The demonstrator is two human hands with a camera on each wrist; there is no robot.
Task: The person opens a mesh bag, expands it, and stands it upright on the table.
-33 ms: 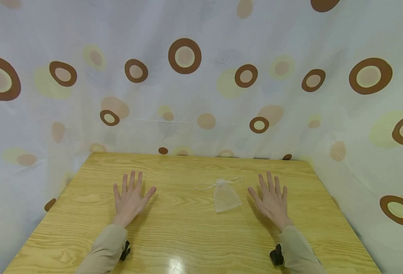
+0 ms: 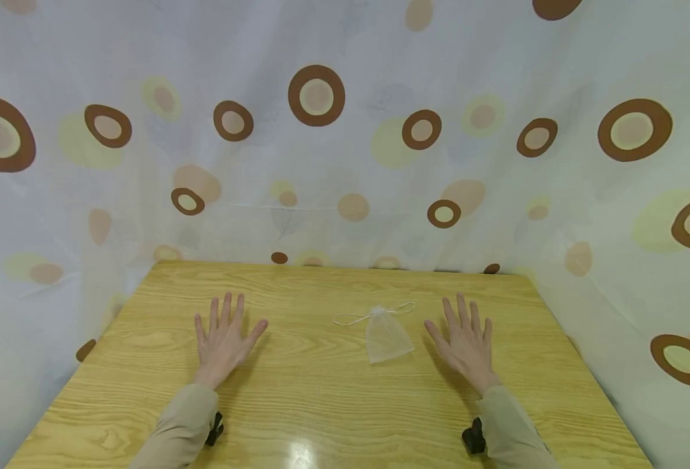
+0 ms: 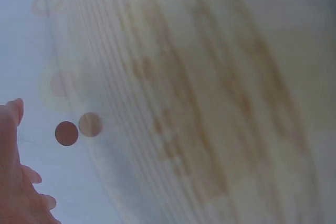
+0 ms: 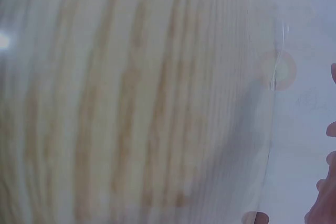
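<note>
A small sheer white drawstring bag (image 2: 388, 340) lies flat on the wooden table, right of the middle. Its thin white cords (image 2: 352, 321) spread in loops to both sides of the gathered neck. My left hand (image 2: 221, 350), fingers spread and palm down, is over the left part of the table and holds nothing. To the right of the bag, apart from it, my right hand (image 2: 468, 348) is likewise spread and holds nothing. Only parts of the left hand (image 3: 13, 177) and right hand (image 4: 326, 192) show at the edges of the wrist views.
The light wood-grain table (image 2: 321, 404) has its far edge against a pale curtain (image 2: 345, 163) with brown rings and beige spots, which also hangs along both sides. A dark device (image 2: 214, 430) sits at the left wrist and another dark device (image 2: 474, 436) at the right.
</note>
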